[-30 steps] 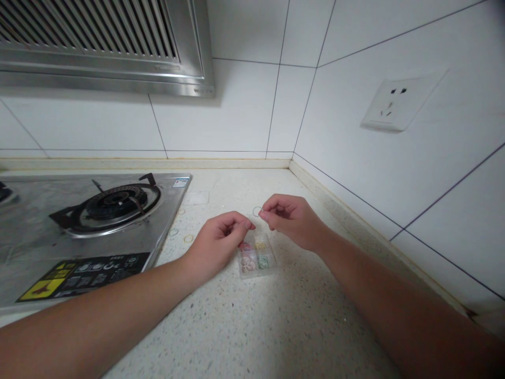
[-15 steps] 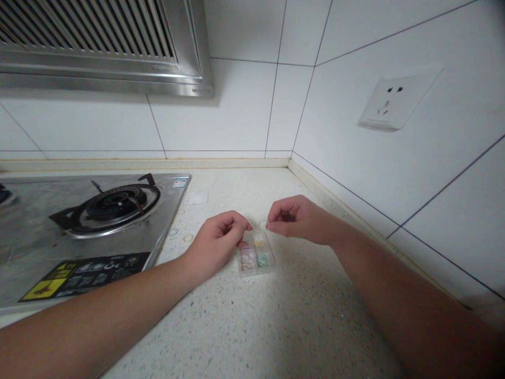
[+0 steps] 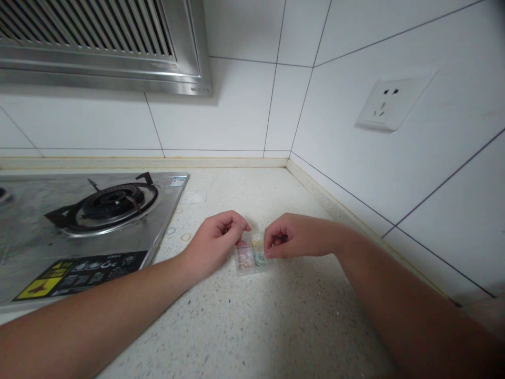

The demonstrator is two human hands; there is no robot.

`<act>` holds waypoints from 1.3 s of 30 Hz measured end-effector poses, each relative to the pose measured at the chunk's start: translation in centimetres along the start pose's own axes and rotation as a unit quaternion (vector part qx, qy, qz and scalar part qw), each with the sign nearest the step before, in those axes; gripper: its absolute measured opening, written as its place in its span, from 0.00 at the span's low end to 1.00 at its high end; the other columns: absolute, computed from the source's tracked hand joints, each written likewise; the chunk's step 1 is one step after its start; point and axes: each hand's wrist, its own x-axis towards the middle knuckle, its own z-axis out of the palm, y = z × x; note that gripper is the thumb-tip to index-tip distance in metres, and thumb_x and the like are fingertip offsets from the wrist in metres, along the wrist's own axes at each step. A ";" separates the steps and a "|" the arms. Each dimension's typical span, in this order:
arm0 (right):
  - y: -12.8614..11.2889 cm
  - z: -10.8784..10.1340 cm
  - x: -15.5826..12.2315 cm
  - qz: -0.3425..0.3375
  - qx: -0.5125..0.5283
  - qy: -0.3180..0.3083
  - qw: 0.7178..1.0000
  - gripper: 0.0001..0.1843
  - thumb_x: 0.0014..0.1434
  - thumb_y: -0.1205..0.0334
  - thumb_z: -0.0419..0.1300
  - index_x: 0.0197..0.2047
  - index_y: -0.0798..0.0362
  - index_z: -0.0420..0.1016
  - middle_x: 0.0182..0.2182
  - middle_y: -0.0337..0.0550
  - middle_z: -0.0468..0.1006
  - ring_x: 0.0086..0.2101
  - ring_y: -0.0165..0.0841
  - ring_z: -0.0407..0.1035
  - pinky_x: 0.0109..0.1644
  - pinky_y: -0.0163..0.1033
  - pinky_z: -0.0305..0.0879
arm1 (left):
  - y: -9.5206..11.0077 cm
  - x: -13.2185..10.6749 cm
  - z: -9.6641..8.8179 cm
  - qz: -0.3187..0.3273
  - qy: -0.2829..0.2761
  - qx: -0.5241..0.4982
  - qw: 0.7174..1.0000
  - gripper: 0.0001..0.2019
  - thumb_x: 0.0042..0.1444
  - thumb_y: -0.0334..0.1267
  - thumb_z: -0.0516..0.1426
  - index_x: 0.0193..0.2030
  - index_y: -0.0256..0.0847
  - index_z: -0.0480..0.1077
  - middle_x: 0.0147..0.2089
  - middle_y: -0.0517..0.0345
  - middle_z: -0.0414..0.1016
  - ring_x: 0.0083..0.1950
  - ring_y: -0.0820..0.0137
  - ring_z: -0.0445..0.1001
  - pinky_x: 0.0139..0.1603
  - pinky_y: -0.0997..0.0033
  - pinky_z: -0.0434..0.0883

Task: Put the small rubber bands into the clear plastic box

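Observation:
A small clear plastic box point(image 3: 248, 260) with compartments of coloured rubber rings lies on the speckled countertop point(image 3: 252, 326). My left hand point(image 3: 215, 245) rests at the box's left edge, fingers curled and pinched against it. My right hand point(image 3: 294, 237) sits at the box's right edge, fingers curled into a pinch over the green compartment; whatever is in the pinch is too small to make out. Loose rings point(image 3: 185, 237) lie on the counter left of my left hand.
A steel gas hob point(image 3: 79, 226) with a black burner point(image 3: 110, 202) fills the left. A range hood point(image 3: 102, 47) hangs above it. White tiled walls meet in a corner behind, with a wall socket point(image 3: 389, 102) on the right. A clear lid point(image 3: 195, 196) lies behind.
My right hand has come down and nearer from behind the box to its right edge, taking the ring it pinched with it. My left hand has stayed at the box.

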 end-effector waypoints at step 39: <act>3.4 -0.2 1.8 -0.033 -0.138 0.224 0.964 0.10 0.61 0.59 0.57 0.36 0.54 0.77 0.23 0.36 0.72 0.24 0.25 0.62 0.30 0.34 0.53 | -0.7 -0.2 -0.2 0.027 -0.030 0.032 0.999 0.12 0.63 0.41 0.54 0.34 0.37 0.73 0.27 0.63 0.69 0.27 0.75 0.65 0.30 0.75 0.62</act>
